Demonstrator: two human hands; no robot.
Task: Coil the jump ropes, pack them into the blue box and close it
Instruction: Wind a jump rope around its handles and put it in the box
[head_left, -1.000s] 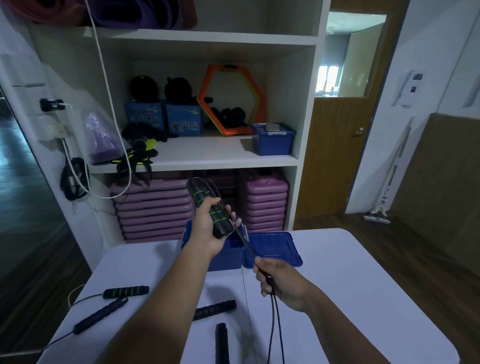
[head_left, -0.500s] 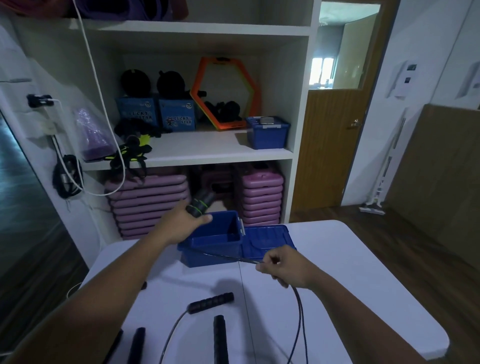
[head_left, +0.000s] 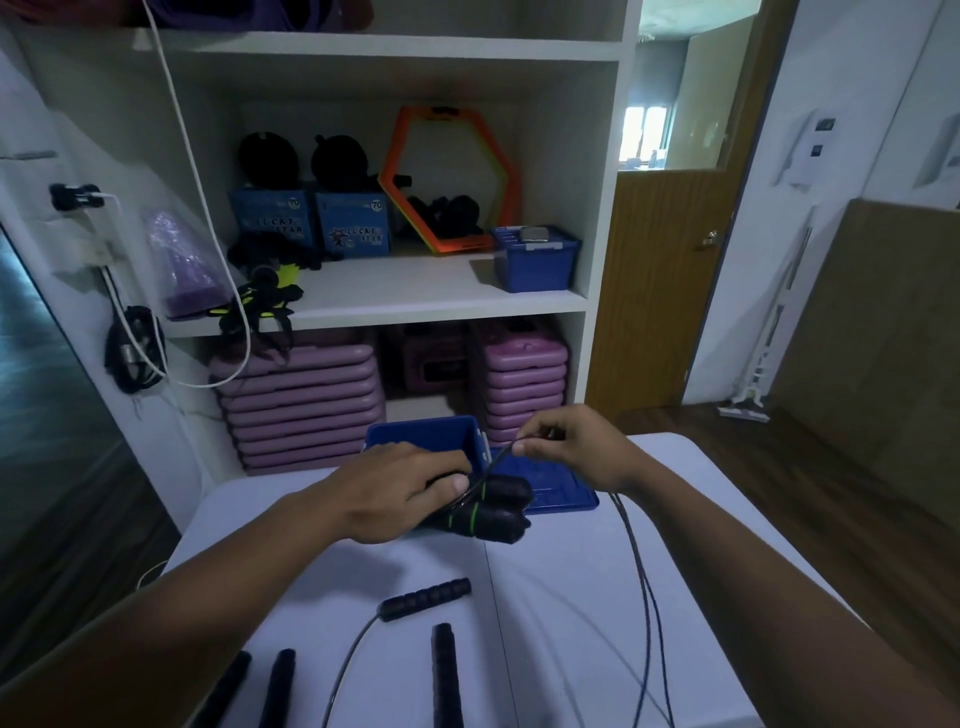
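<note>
**Jump rope handles (head_left: 493, 512) gripped just in front of the open blue box (head_left: 421, 434)**

Far to the left of the box and nearest the camera: two dark loose handles (head_left: 278, 686) lying side by side on the white table (head_left: 701, 519), lower ends cut off by the frame.

Left of and in front of the box: left hand (head_left: 395, 493), palm down, fingers curled round the pair of black, green-banded handles, thumb pressing a thin cord (head_left: 497, 459) against them. Handles bunched together, ends pointing right, overlapping the near left corner of the lid in view. Contact with the table not discernible.

Directly in front of the box, toward the camera: slanting handle (head_left: 426, 597) with a grey cord running from its left end, and beside it a straight handle (head_left: 447, 670) pointing away from the camera.

Box itself at the far edge of the table, open, contents not visible.

Immediately right of the box: lid (head_left: 563, 493) folded flat on the table, inner face up.

Above the lid: right hand (head_left: 576, 447), thumb and forefinger pinching the cord, stretched taut down to the left thumb.

Right of the lid: slack lengths of cord (head_left: 645, 597) dropping from beneath the right wrist across the table to the lower frame edge.

Behind the box: white shelving (head_left: 415, 296) with stacked purple platforms (head_left: 301, 405) on its lowest level.
</note>
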